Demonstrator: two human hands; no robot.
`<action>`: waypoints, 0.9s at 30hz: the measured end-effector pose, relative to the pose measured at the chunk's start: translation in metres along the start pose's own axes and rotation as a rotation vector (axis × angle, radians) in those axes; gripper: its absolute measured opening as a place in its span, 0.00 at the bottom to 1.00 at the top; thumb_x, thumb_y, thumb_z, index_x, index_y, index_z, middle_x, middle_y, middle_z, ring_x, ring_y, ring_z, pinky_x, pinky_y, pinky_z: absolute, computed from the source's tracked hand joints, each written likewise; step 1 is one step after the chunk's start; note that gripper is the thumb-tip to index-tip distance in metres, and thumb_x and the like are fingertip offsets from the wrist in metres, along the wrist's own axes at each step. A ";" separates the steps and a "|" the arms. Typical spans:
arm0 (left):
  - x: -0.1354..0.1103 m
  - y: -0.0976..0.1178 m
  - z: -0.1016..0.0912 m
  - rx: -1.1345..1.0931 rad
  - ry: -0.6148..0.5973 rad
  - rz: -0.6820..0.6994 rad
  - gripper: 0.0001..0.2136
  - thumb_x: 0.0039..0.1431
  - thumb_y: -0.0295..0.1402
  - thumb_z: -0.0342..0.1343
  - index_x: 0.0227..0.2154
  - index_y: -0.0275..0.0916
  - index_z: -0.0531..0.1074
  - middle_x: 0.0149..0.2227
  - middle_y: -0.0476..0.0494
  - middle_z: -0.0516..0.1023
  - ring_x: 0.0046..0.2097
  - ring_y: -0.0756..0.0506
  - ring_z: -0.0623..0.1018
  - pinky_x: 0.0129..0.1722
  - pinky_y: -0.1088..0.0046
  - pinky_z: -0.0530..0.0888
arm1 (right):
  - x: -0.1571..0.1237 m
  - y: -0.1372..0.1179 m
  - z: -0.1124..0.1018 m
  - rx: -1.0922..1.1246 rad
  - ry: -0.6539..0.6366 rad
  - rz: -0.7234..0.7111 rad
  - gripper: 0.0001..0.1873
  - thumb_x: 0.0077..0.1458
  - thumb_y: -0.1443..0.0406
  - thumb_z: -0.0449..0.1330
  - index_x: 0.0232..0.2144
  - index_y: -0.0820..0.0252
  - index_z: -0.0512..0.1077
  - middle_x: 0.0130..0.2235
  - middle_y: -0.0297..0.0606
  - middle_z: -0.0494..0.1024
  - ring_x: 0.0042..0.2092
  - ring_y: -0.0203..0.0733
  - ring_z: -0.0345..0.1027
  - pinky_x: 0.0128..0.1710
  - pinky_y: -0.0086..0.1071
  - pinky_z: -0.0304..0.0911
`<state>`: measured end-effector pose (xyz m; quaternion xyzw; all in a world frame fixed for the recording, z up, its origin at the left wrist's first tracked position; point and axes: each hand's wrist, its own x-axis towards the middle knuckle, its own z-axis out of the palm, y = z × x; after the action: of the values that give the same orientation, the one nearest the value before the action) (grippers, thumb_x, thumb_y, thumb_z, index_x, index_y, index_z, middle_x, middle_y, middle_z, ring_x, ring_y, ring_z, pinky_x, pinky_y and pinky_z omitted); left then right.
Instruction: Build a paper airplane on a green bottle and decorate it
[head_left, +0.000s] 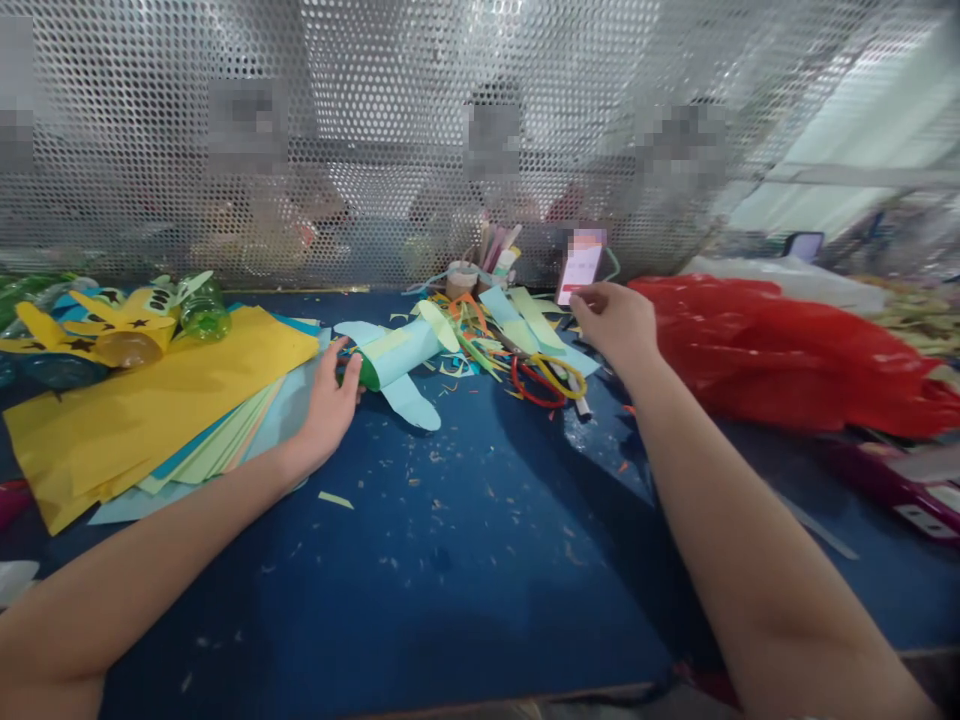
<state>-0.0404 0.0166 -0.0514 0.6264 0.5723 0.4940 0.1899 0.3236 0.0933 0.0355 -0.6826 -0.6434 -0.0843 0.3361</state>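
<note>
My left hand point(328, 400) lies on the blue table, fingers curled around the green end of a bottle plane wrapped in light blue paper point(396, 362) with paper wings. My right hand point(615, 322) reaches toward the back, fingers closed on the lower edge of a phone point(580, 262) leaning against the perforated metal screen. Between the hands lie paper scraps point(480, 345) and scissors with red and yellow handles point(541, 380).
A fan of yellow, green and blue paper sheets point(161, 410) covers the left. Finished yellow bottle planes point(124, 325) sit far left. A cup of tools point(480, 265) stands by the screen. A red plastic bag point(787, 350) fills the right. People sit behind the screen.
</note>
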 end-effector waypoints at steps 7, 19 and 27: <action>0.001 0.004 -0.001 -0.154 0.029 -0.170 0.18 0.66 0.45 0.42 0.55 0.44 0.58 0.47 0.37 0.72 0.29 0.50 0.76 0.27 0.72 0.75 | 0.006 0.046 0.015 -0.117 -0.194 0.118 0.12 0.45 0.66 0.61 0.34 0.62 0.79 0.33 0.44 0.81 0.38 0.50 0.74 0.37 0.37 0.66; -0.001 0.010 0.000 -0.202 0.006 -0.225 0.13 0.66 0.38 0.45 0.51 0.42 0.61 0.44 0.40 0.72 0.26 0.52 0.73 0.26 0.74 0.72 | -0.006 0.047 0.044 -0.051 -0.356 -0.009 0.16 0.52 0.58 0.59 0.37 0.60 0.79 0.40 0.43 0.82 0.41 0.48 0.75 0.43 0.35 0.66; -0.002 0.016 -0.002 -0.177 -0.017 -0.246 0.13 0.66 0.37 0.43 0.52 0.43 0.61 0.46 0.40 0.72 0.27 0.51 0.74 0.28 0.73 0.72 | -0.005 0.045 0.047 -0.060 -0.365 0.069 0.21 0.45 0.63 0.64 0.44 0.64 0.77 0.38 0.46 0.81 0.41 0.49 0.75 0.43 0.36 0.67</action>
<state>-0.0336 0.0092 -0.0384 0.5364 0.5973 0.5102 0.3085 0.3500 0.1182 -0.0194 -0.7181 -0.6670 0.0336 0.1960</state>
